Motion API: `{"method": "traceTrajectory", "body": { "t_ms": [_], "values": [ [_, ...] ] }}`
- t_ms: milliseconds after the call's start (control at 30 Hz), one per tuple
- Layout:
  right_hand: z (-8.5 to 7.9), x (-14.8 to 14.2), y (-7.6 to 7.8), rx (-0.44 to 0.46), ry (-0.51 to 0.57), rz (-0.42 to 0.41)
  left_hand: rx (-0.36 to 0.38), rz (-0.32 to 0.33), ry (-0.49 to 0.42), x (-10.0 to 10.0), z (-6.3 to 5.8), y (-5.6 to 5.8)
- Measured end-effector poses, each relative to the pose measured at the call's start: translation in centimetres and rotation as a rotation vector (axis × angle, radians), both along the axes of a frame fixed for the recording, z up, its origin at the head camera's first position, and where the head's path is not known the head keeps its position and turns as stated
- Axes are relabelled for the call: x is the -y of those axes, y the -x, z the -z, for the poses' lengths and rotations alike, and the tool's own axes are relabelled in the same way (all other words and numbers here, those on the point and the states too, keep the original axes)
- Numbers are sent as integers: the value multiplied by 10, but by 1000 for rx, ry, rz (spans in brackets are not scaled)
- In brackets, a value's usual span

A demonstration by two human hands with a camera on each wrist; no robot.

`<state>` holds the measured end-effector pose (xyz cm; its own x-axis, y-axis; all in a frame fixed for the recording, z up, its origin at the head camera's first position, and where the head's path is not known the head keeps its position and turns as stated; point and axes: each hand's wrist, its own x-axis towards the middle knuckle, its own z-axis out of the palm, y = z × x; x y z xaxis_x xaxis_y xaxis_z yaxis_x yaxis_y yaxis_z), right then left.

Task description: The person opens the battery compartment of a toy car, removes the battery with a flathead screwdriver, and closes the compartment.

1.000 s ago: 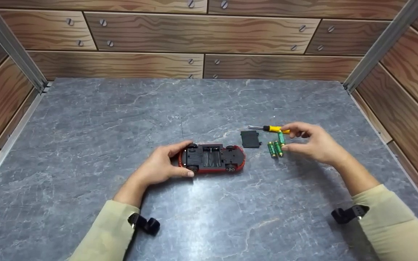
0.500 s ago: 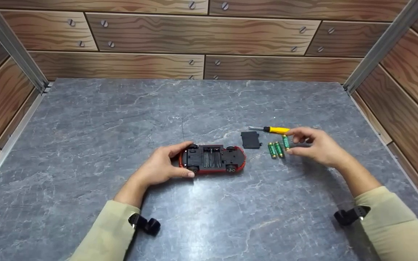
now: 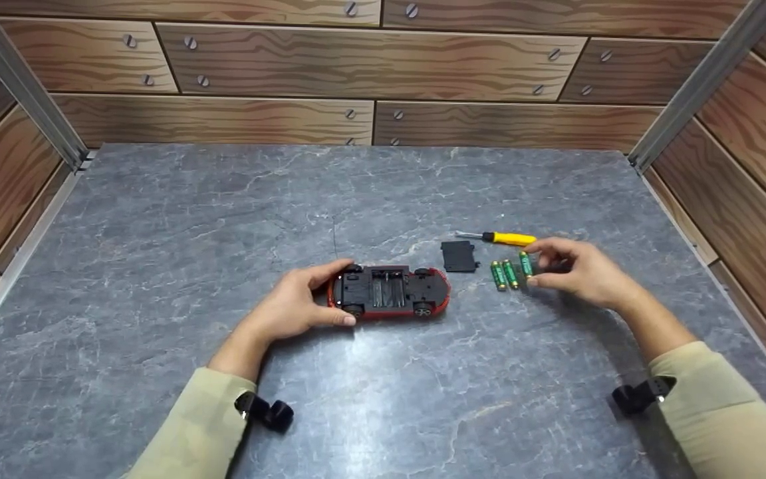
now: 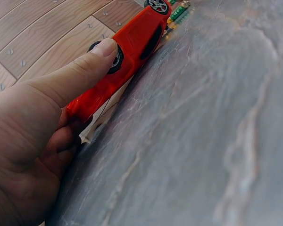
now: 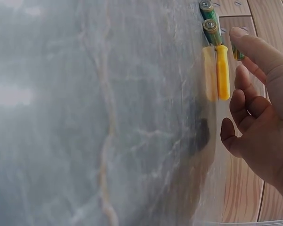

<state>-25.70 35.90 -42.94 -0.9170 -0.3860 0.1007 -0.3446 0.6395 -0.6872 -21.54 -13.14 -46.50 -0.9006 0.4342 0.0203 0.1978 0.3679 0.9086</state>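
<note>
A red toy car (image 3: pixel 389 291) lies upside down, its open battery bay facing up with no battery visible in it. My left hand (image 3: pixel 293 299) grips the car's left end, thumb on the near side by a wheel and fingers on the far side. Between thumb and fingertip, my right hand (image 3: pixel 576 269) pinches a green battery (image 3: pixel 525 264); in the right wrist view this battery (image 5: pixel 237 52) is partly hidden behind the thumb and appears clear of the table. Two more green batteries (image 3: pixel 505 275) lie side by side just left of it.
A black battery cover (image 3: pixel 459 257) lies right of the car. Beyond the batteries rests a yellow-handled screwdriver (image 3: pixel 506 238), its handle end close to my right fingers. A thin wire antenna (image 3: pixel 334 236) stretches away behind the car. Wood-patterned walls (image 3: pixel 370 63) border the grey table (image 3: pixel 223 199).
My right hand has moved slightly right and nearer with the pinched battery, away from above the two lying batteries. The left hand and car have stayed in place.
</note>
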Motion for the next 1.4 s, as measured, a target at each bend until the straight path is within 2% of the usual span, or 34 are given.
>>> {"method": "traceTrajectory", "body": {
  "t_ms": [267, 900, 1400],
  "values": [
    [7, -2, 2, 25, 78, -31, -8, 9, -11, 1, 0, 0],
    [8, -3, 4, 99, 25, -5, 4, 7, -2, 0, 0, 0],
    [11, -3, 4, 112, 12, -1, -13, 18, -10, 0, 0, 1]
  ]
}}
